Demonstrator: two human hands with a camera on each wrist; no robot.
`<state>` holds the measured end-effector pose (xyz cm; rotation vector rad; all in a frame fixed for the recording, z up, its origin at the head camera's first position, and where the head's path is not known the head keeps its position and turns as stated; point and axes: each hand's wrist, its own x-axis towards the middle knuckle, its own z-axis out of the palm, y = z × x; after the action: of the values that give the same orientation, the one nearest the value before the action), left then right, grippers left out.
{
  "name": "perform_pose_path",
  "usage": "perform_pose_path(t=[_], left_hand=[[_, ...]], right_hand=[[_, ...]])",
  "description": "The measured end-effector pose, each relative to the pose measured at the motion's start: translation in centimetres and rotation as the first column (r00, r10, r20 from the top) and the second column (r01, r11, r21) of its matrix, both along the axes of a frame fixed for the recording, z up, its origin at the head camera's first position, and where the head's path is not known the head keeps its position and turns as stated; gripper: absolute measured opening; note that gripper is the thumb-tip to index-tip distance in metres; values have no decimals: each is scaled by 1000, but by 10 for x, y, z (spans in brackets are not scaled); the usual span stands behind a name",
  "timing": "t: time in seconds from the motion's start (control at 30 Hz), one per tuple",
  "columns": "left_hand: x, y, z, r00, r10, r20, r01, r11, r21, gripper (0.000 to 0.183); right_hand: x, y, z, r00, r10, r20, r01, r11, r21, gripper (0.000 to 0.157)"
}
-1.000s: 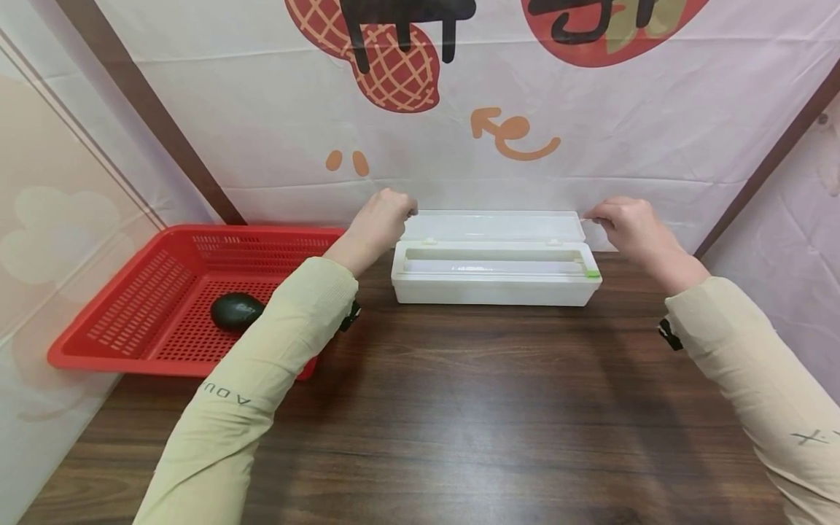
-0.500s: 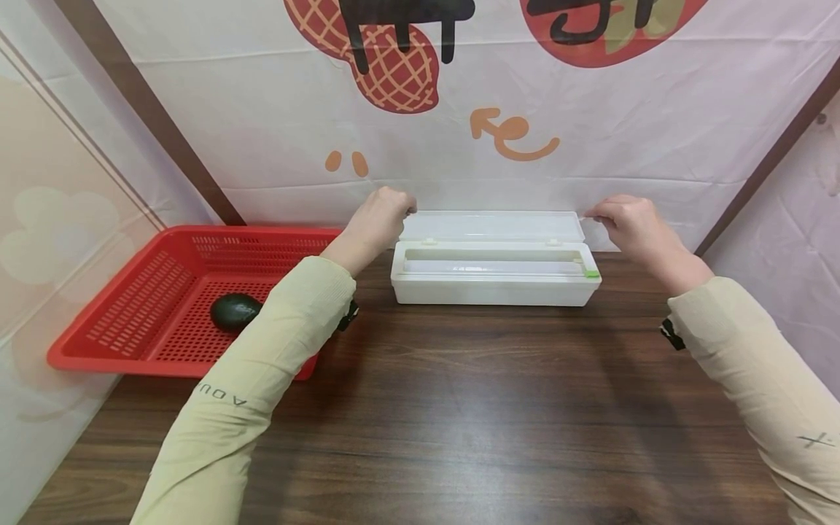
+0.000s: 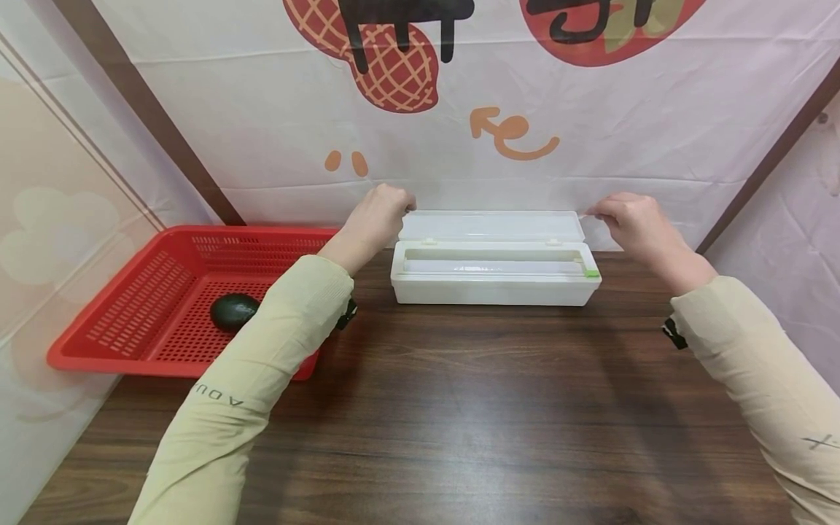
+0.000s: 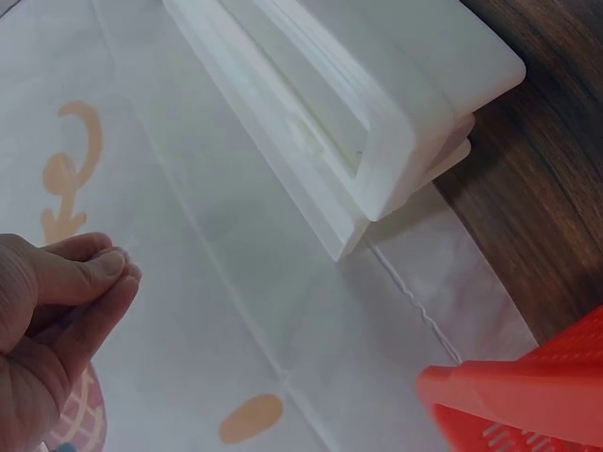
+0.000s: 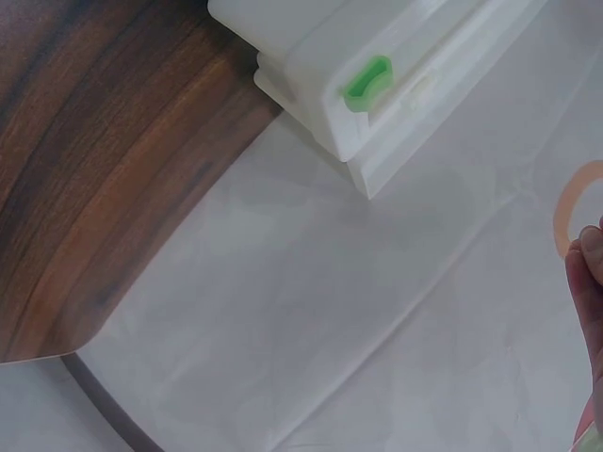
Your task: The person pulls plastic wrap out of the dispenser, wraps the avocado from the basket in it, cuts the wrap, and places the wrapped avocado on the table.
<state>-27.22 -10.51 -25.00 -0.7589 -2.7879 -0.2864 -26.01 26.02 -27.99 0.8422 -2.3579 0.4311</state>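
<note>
A long white cling film dispenser (image 3: 495, 294) stands at the back of the table, its lid (image 3: 492, 226) tipped back against the wall cloth. Through its opening a pale roll (image 3: 426, 267) shows, and a green slide cutter (image 3: 592, 273) sits at the right end. Off the lid's left corner, my left hand (image 3: 375, 222) is raised with thumb pinched against fingertips. My right hand (image 3: 635, 224) pinches likewise at the right corner, where a wisp of clear cling film (image 3: 583, 216) shows. The film is nearly invisible between the hands. Both wrist views show the fingertips beyond the lid edge.
To the left a red plastic basket (image 3: 125, 362) holds a dark avocado (image 3: 231, 312), partly covered by the left sleeve. A printed cloth wall (image 3: 262, 131) closes off the back just behind the dispenser. Dark wooden table (image 3: 485, 408) stretches in front of it.
Both hands have risen very slightly, and the right forearm has shifted a touch to the right. The pinches stay the same; dispenser, basket and avocado have not moved.
</note>
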Motion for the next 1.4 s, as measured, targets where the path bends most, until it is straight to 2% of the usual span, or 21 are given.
perform_pose_path(t=[0.97,1.4], left_hand=[[6,-2,6,997,-33,-75,35,999,20,30],[10,-3,12,998,-21,-52,22,999,26,28]], right_hand=[[7,1,8,1000,-1,-28,1,1000,-3,24],[8,3,10,999,10,-53,-9,1000,10,24]])
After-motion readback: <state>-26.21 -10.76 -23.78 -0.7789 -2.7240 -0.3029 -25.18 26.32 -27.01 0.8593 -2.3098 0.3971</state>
